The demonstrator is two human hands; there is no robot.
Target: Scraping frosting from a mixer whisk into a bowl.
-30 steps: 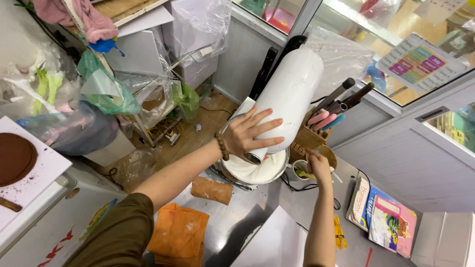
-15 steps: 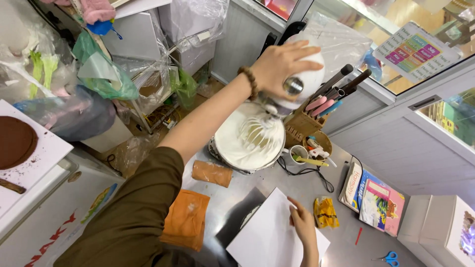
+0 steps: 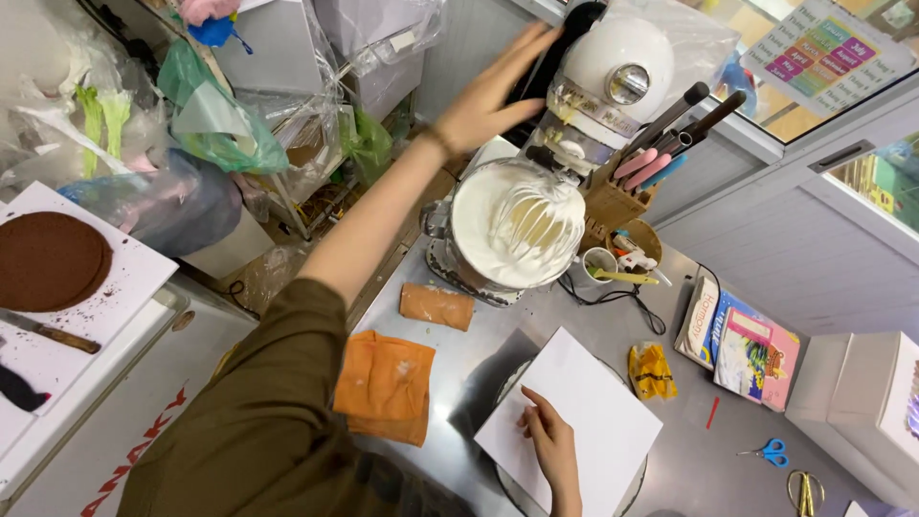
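Observation:
A white stand mixer (image 3: 613,57) stands at the back of the steel counter with its head tipped up. Its whisk (image 3: 536,225), coated in white cream, hangs over the bowl of whipped cream (image 3: 479,206). My left hand (image 3: 488,91) reaches out with fingers spread at the left side of the mixer head; whether it touches is unclear. My right hand (image 3: 550,450) rests on a white square board (image 3: 593,412) that lies on a dark round turntable (image 3: 488,393) near the front edge.
An orange cloth (image 3: 388,383) and a rolled one (image 3: 436,306) lie left of the board. A tool block (image 3: 613,201), cup (image 3: 598,263), yellow wrapper (image 3: 651,369), books (image 3: 747,340), scissors (image 3: 766,450) and white box (image 3: 852,402) sit to the right. A brown cake round (image 3: 48,258) and knife (image 3: 48,330) are far left.
The mixer head has tipped back, baring the whisk. My left hand slid from its top to its left side. My right hand left the cup and came down onto the white board.

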